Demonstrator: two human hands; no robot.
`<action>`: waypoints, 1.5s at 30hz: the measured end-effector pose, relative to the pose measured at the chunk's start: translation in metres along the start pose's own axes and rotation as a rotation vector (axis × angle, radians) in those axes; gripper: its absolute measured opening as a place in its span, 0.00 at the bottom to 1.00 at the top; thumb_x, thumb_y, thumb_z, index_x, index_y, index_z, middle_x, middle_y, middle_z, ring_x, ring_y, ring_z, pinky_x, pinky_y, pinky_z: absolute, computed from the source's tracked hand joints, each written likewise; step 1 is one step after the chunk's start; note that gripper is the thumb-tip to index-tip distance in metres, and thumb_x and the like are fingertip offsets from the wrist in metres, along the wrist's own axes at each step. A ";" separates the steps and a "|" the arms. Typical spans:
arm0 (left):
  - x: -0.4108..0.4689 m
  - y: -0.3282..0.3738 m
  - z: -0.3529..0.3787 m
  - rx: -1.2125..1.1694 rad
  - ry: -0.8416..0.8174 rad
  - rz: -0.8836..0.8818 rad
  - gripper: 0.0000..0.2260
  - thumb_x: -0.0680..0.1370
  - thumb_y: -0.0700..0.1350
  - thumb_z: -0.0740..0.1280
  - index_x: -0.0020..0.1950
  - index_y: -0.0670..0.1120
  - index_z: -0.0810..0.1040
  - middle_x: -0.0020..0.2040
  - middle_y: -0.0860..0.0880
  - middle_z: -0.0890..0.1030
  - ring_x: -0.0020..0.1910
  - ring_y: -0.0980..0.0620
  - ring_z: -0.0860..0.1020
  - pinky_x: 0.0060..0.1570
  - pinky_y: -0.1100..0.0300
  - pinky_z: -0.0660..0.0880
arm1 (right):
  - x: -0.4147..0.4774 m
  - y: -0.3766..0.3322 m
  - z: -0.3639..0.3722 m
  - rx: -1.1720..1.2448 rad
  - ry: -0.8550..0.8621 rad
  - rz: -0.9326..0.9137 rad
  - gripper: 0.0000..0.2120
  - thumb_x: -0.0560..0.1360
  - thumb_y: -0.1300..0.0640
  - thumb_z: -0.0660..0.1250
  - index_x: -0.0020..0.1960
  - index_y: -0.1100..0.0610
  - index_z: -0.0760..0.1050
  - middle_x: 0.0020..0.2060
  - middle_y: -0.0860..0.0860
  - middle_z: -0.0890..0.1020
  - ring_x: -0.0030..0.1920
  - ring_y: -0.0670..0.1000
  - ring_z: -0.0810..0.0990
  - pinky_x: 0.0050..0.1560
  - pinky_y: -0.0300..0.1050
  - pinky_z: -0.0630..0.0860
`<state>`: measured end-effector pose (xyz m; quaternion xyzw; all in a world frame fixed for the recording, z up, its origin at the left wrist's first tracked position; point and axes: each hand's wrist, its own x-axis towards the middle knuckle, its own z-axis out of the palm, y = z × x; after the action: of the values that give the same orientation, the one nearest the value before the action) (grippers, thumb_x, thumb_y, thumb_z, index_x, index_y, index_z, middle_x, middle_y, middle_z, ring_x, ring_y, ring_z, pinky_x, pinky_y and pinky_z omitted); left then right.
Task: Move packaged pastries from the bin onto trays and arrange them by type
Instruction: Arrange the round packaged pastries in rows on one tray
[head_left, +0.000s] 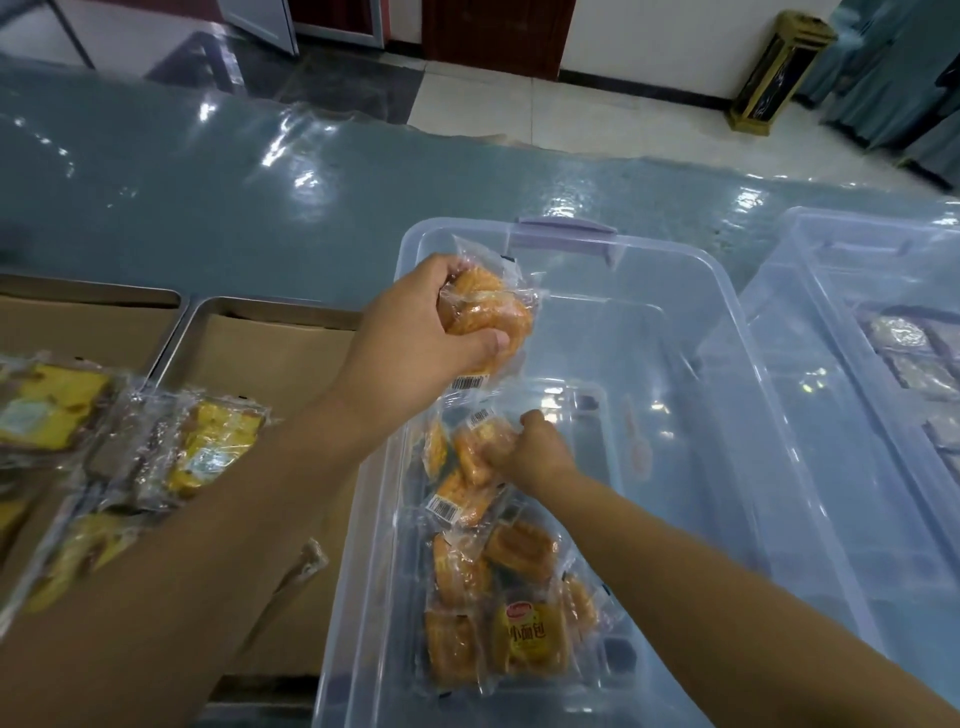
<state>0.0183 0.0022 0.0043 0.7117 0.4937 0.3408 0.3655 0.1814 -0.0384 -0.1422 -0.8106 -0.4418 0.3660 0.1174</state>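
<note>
Pastries (485, 312) clutched in left hand (415, 332), right hand (530, 449) grasping another inside bin (727, 332), trays (270, 338) alongside

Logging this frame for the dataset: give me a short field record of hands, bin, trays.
left hand: raised over the bin, gripping wrapped golden pastries
right hand: down in the bin, closing on another wrapped pastry
bin: clear plastic, remaining pastries piled at its near left side, far end bare
trays: paper-lined, left of the bin; yellow cake packs on them
second bin: right, holds dark packs
</note>
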 end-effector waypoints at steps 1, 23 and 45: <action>0.000 0.000 0.000 -0.012 0.015 -0.003 0.24 0.68 0.56 0.74 0.56 0.64 0.64 0.44 0.68 0.72 0.41 0.76 0.72 0.30 0.80 0.67 | 0.001 0.000 0.000 0.003 -0.033 0.039 0.27 0.69 0.45 0.72 0.61 0.58 0.68 0.50 0.52 0.76 0.44 0.51 0.76 0.37 0.39 0.73; -0.006 0.004 -0.001 0.035 0.264 -0.009 0.22 0.70 0.52 0.74 0.60 0.57 0.69 0.49 0.60 0.75 0.46 0.65 0.75 0.39 0.77 0.70 | -0.016 -0.035 0.012 0.100 -0.112 -0.323 0.36 0.71 0.46 0.67 0.72 0.45 0.49 0.66 0.54 0.69 0.62 0.60 0.73 0.62 0.55 0.72; -0.012 0.020 -0.003 0.001 0.420 -0.008 0.24 0.68 0.52 0.74 0.61 0.55 0.70 0.55 0.52 0.75 0.50 0.53 0.77 0.51 0.51 0.77 | -0.043 -0.040 -0.044 0.557 0.327 -0.556 0.24 0.70 0.57 0.69 0.52 0.31 0.63 0.44 0.38 0.80 0.43 0.37 0.80 0.40 0.29 0.73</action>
<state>0.0219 -0.0136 0.0218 0.6233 0.5621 0.4798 0.2556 0.1722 -0.0437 -0.0693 -0.6453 -0.5035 0.2922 0.4947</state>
